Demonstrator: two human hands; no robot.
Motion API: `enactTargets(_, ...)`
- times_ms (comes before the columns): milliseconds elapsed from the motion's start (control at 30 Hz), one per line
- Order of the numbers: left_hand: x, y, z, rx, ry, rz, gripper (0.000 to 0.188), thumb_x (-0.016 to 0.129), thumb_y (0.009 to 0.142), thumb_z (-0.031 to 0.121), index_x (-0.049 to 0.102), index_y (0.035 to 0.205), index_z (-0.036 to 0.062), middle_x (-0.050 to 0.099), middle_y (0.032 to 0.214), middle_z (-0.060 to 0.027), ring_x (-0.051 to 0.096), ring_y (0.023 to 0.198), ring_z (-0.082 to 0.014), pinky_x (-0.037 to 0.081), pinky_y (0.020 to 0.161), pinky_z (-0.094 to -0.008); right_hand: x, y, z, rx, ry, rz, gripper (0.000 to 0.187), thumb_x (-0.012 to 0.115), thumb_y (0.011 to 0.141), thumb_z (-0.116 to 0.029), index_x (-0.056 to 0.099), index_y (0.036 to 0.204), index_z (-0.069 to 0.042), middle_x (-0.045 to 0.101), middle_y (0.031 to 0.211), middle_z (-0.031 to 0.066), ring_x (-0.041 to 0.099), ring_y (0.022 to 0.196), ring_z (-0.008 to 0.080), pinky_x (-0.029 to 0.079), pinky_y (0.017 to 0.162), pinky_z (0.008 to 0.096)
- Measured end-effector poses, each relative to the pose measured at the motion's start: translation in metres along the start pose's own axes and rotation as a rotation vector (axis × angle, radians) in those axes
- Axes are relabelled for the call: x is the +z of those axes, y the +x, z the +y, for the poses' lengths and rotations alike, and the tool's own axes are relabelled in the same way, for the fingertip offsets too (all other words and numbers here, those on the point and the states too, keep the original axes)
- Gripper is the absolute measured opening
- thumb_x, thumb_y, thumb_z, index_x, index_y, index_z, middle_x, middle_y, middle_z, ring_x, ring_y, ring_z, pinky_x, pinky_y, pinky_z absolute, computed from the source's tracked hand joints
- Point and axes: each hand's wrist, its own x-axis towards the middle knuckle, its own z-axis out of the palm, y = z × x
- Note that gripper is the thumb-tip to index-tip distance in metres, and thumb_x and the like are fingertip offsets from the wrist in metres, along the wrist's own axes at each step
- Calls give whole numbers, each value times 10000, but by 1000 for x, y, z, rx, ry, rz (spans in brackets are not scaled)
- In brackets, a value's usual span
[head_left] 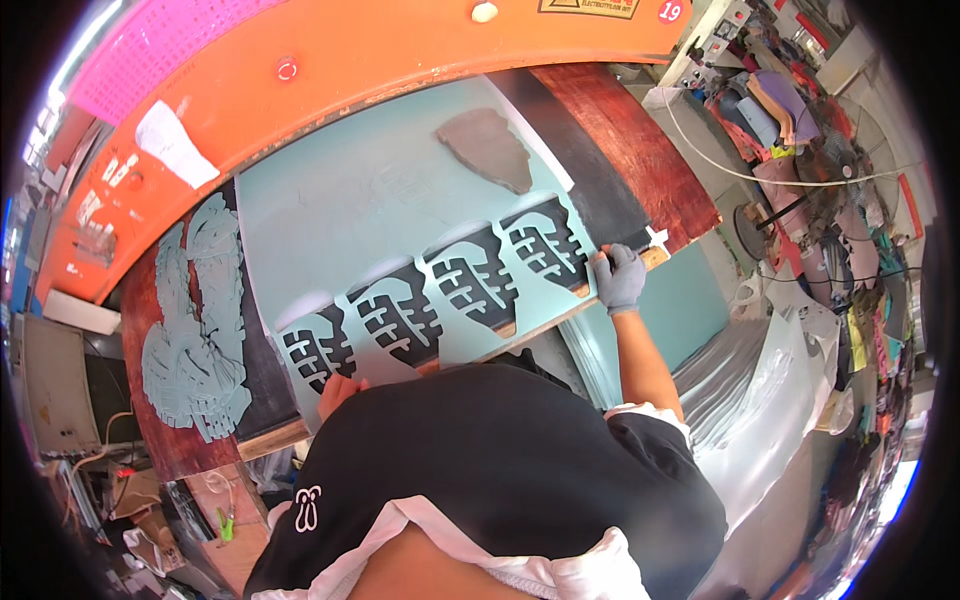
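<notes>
A pale blue-green foam sheet (330, 190) lies over a black board, with a row of several sole-shaped cut-outs along its near side showing dark through the gaps. My right hand (622, 280), in a grey glove, is closed on the sheet's near right edge, thumb and fingers pinched together. At the near left edge, my bare left hand (340, 394) has its fingers curled at the sheet; my body hides part of it. On the sheet's far right part rests a grey-brown flat piece (485, 147). Cut blue-green pieces (195, 330) are piled left of the sheet.
An orange machine beam (400, 65) spans the far side. Red-brown boards (625, 135) flank the work surface. Below right sit stacked blue-green sheets (675, 325) and clear plastic film (750, 390). A fan (830, 165) and coloured scraps stand farther right, with a white cable (730, 170) hanging across.
</notes>
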Motion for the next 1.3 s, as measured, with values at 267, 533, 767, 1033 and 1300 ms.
enactTargets(267,20,-9,12,-277,184,83,259,625,791,167,455,634,51,467,628,-119,490,602,-319,379,532,-428,8,1,10,-65,110,28,181,635,740,-249,620,741,-68,610,696,105,574,653,303,440,630,418)
enactTargets(533,29,-13,11,-242,182,251,296,611,786,164,420,590,51,458,593,-121,488,570,-327,380,514,-438,-27,118,-53,-241,415,-115,254,450,902,-236,573,875,-15,582,843,196,557,821,368,439,716,438)
enactTargets(767,36,-24,1,-211,224,315,291,610,777,170,427,584,53,479,593,-125,501,574,-343,387,509,-446,-56,90,-50,-247,561,-181,272,428,919,-264,560,829,-43,579,754,175,574,743,366,454,657,433)
enactTargets(1033,36,-17,-4,-237,231,266,271,576,796,167,435,595,52,494,615,-143,514,616,-361,395,531,-464,-1,2,34,-390,162,-132,238,617,793,-310,552,817,-82,579,787,119,553,763,338,412,715,448)
enactTargets(1300,33,-17,-11,-317,263,145,276,568,802,225,455,630,42,533,656,-172,536,661,-390,408,565,-487,8,3,44,-315,17,-76,291,582,790,-324,598,662,-63,574,727,135,537,714,352,417,711,455)
